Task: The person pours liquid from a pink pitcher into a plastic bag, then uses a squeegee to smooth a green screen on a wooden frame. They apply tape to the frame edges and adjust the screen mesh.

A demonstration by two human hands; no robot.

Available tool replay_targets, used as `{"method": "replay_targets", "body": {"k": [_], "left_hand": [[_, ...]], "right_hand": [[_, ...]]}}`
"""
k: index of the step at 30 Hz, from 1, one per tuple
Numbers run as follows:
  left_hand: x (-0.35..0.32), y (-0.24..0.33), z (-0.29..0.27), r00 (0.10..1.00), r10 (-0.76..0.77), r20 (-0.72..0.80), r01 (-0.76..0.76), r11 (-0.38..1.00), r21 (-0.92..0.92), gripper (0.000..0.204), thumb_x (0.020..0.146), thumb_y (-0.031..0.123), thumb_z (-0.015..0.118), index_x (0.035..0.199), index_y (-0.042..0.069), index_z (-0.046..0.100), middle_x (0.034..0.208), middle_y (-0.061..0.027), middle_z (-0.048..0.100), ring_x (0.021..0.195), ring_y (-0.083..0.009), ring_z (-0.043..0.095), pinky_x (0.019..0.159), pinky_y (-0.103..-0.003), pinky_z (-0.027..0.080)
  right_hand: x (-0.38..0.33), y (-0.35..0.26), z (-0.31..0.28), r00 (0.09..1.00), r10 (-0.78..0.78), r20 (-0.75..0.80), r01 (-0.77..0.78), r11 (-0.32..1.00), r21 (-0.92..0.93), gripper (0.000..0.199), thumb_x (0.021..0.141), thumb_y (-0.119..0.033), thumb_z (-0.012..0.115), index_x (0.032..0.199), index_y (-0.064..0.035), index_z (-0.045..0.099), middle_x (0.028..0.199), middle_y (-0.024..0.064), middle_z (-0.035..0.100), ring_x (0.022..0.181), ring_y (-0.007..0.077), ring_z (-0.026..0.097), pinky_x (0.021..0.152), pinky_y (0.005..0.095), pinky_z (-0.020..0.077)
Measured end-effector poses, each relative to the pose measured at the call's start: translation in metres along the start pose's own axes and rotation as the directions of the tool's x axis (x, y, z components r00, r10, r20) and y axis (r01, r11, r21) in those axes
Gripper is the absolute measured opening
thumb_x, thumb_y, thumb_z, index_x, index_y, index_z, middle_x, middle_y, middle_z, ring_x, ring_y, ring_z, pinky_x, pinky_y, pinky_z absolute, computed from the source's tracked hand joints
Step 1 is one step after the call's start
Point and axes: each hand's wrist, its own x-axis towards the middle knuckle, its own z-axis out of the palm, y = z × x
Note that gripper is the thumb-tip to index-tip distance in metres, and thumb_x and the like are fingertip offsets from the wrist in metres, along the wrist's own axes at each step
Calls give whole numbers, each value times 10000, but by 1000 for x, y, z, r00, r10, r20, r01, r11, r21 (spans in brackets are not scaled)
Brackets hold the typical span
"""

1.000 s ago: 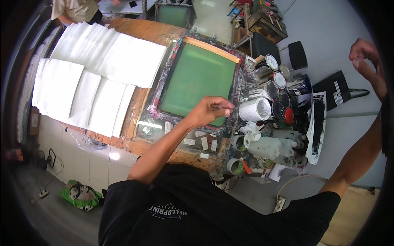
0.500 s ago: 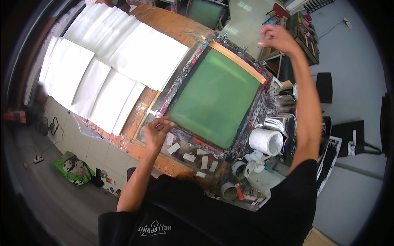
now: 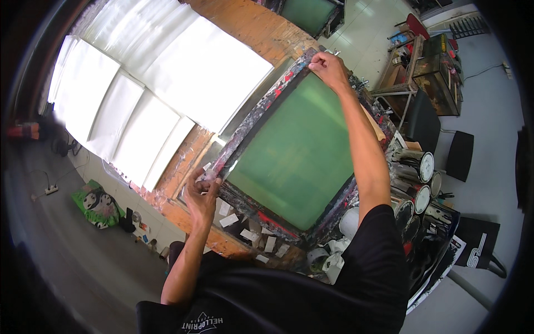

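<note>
Preferably, left hand and right hand, curled narrow at the frame, whether gripping I cannot tell, should avoid pressing the green mesh beside them.

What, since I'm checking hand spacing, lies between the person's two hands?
In the head view, the left side of the paint-spattered screen frame runs between the left hand and right hand.

The place was a screen-printing workshop: a green-meshed printing screen with colour-smeared edges lay on a stained wooden table, near white sheets and smeared paint cans.
</note>
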Motion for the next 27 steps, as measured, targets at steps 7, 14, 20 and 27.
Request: {"method": "replay_targets", "body": {"k": [7,14,20,27], "left_hand": [[-3,15,-3,989,-108,-99,112,993,36,245,859,176,833,1021,26,725,753,-9,672,687,-94,603,630,-273,507],[-25,22,2,984,-172,-42,170,984,-45,204,887,187,812,971,39,699,785,-5,657,686,-83,581,597,-253,486],[-24,36,11,992,-96,-81,101,993,56,222,891,172,804,1004,24,682,770,-21,665,685,-86,577,652,-242,450],[-21,16,10,988,-48,-150,78,976,204,258,852,200,827,984,-4,742,748,-15,671,687,-89,559,661,-271,449]], "right_hand": [[-2,30,3,994,67,-92,-36,954,297,243,810,-210,855,1025,-131,776,862,10,691,723,117,608,666,294,500],[2,23,0,969,-143,-204,173,975,140,213,804,-218,867,944,-81,784,801,-10,695,700,87,581,650,278,493],[1,32,8,995,20,-99,10,957,291,194,821,-183,847,988,-99,795,814,0,708,687,90,596,660,271,511],[-5,36,20,975,87,-205,-17,947,322,268,805,-243,873,998,-80,784,829,7,716,707,91,615,647,262,506]]}}
